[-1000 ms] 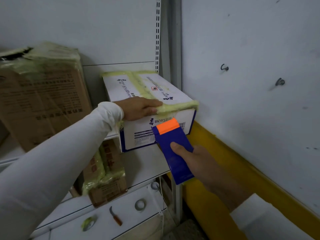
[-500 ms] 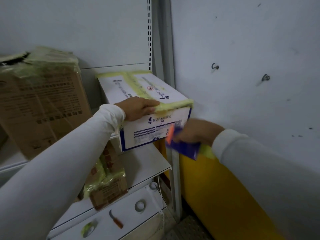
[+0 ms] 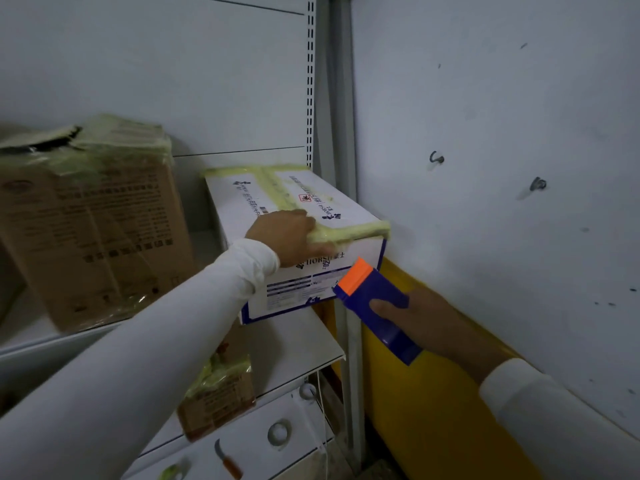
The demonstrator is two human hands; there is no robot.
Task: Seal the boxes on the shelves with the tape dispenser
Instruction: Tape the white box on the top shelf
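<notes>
The white box [image 3: 304,202] is showing smooth printed cardboard under wrinkled, glossy yellowish tape [image 3: 349,230]. The brown box [image 3: 97,237] is looking like matt cardboard beneath shiny film. The tape dispenser [image 3: 377,310] is showing smooth blue and orange plastic; the shelf [image 3: 294,344] is looking like painted metal.

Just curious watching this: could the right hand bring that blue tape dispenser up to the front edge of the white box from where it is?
Probably yes. The right hand holds the tape dispenser just below the white box front; only the left hand covers part of that edge.
</notes>
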